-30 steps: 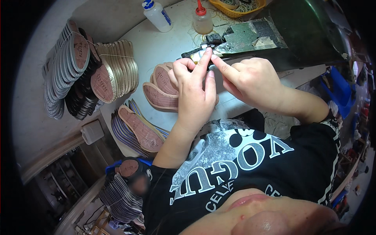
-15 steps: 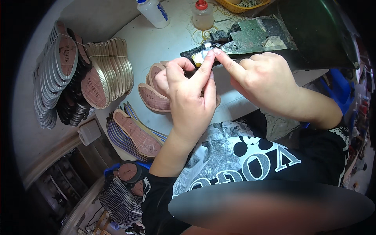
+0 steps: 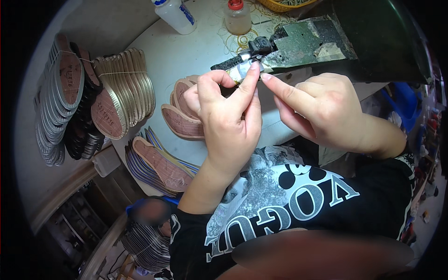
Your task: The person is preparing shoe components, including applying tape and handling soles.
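My left hand [image 3: 229, 109] is closed at the near end of a small black clamp-like fixture [image 3: 260, 45]. Its thumb tip presses at a white patch [image 3: 241, 68] there; whatever the fingers grip is hidden behind them. Beside it my right hand [image 3: 322, 105] has its index finger reaching toward the left thumb, a small gap between the tips. The other right fingers are curled, and anything in them is out of sight. Past the fixture extends a worn green plate [image 3: 303, 42]. Several brown shoe insoles [image 3: 179, 119] lie just left of my left hand, partly covered by it.
Bundled insoles with silver [image 3: 56, 112] and gold [image 3: 133, 88] edges stand at the left. A fanned insole stack [image 3: 161, 163] sits at the table's near edge. A white bottle [image 3: 176, 17], a red-capped bottle [image 3: 238, 18], loose rubber bands [image 3: 240, 41] and a yellow basket [image 3: 284, 6] are farther back.
My right index fingertip has drawn back toward me and slightly right, away from the left thumb. The left hand stays at the fixture. The whole view has shifted a little.
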`<state>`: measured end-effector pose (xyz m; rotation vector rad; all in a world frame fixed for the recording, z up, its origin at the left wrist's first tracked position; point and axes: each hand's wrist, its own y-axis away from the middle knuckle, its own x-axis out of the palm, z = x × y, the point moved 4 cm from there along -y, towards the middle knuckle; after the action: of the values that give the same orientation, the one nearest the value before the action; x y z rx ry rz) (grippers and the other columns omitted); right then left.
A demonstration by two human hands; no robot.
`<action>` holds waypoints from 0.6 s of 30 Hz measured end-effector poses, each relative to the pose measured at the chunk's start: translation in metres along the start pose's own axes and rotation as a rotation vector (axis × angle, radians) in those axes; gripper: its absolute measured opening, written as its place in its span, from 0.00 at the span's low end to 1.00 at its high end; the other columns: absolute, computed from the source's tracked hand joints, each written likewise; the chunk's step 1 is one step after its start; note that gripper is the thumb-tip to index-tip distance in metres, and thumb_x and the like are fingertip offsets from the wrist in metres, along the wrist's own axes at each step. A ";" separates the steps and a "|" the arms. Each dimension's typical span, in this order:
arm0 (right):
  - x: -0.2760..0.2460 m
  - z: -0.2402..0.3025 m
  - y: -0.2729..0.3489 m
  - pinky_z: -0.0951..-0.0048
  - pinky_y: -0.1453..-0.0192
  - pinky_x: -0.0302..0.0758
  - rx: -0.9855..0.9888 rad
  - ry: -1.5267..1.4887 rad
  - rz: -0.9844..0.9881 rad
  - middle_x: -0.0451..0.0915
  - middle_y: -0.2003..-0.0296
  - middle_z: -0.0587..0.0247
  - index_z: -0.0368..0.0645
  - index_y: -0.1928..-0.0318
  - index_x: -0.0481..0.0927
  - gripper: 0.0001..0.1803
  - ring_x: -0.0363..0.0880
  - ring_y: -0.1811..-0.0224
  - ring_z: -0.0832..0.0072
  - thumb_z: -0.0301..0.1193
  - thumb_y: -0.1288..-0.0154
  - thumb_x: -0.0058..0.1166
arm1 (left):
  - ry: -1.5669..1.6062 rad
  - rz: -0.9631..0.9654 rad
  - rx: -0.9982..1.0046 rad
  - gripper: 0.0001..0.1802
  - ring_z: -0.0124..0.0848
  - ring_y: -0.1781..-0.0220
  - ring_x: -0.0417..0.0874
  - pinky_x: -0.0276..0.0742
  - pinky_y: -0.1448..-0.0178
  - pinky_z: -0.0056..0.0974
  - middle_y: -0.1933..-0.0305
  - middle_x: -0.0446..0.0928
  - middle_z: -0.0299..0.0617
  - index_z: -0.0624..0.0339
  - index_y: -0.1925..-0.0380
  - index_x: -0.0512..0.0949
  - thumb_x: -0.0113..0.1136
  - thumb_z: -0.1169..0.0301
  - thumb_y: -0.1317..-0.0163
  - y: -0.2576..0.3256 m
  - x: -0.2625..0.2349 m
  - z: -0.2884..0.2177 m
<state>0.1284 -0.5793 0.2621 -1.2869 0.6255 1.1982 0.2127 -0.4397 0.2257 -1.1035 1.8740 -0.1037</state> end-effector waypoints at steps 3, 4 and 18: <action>0.005 -0.005 0.001 0.68 0.74 0.75 0.019 -0.042 -0.008 0.78 0.81 0.67 0.40 0.49 0.85 0.19 0.79 0.80 0.70 0.33 0.40 0.64 | -0.031 0.021 0.017 0.23 0.41 0.50 0.64 0.57 0.42 0.40 0.56 0.69 0.44 0.54 0.49 0.88 0.68 0.77 0.48 -0.002 -0.002 -0.001; 0.007 -0.005 0.002 0.68 0.74 0.75 0.020 -0.042 -0.007 0.78 0.81 0.67 0.40 0.49 0.85 0.19 0.79 0.80 0.70 0.33 0.40 0.64 | -0.031 0.021 0.017 0.23 0.41 0.50 0.64 0.57 0.42 0.40 0.56 0.69 0.44 0.54 0.49 0.88 0.68 0.77 0.48 -0.001 -0.002 -0.001; 0.011 -0.008 0.004 0.68 0.74 0.77 0.205 -0.304 -0.084 0.82 0.79 0.60 0.39 0.51 0.86 0.15 0.82 0.78 0.66 0.28 0.38 0.64 | 0.083 0.024 -0.041 0.24 0.42 0.49 0.64 0.58 0.40 0.42 0.55 0.68 0.46 0.58 0.45 0.85 0.66 0.77 0.45 0.004 0.007 0.000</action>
<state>0.1303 -0.5842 0.2487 -0.9268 0.4538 1.1975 0.2095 -0.4426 0.2191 -1.1195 1.9702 -0.0989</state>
